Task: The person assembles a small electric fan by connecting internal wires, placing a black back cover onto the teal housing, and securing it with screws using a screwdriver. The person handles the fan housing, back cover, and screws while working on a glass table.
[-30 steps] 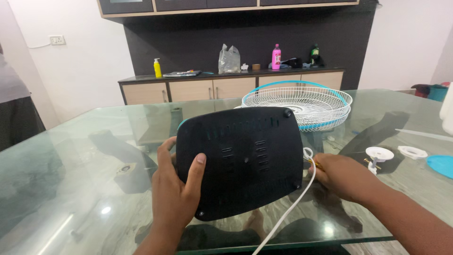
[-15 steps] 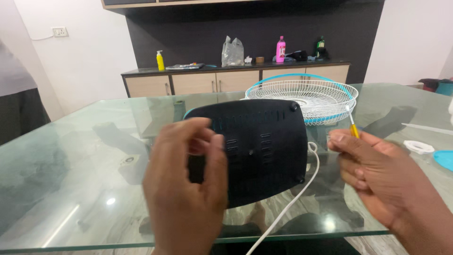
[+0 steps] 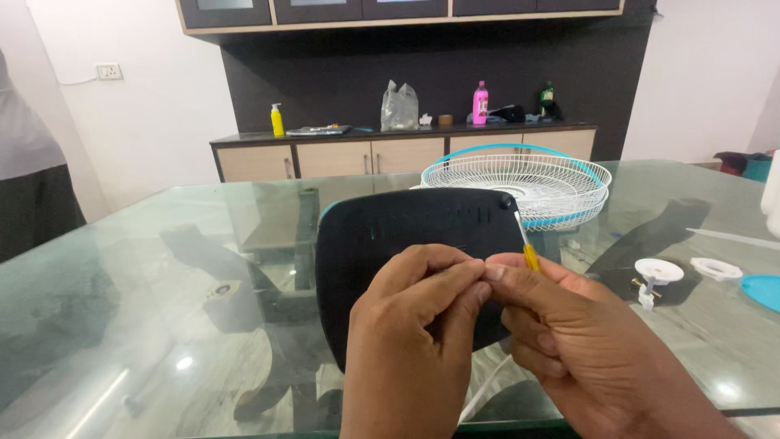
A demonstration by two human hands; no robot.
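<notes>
Both hands' fingers pinch closed together, right hand [image 3: 569,341] gripping a yellow-handled screwdriver [image 3: 526,244], left hand [image 3: 414,341] touching it, above the black fan base [image 3: 390,236]; white fan grille [image 3: 520,183] lies behind.

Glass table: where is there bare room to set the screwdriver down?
Free: the glass table left of the black fan base, out to the near-left corner. Crowded: behind the base sits the white fan grille; to the right lie white round parts and a blue piece.
</notes>
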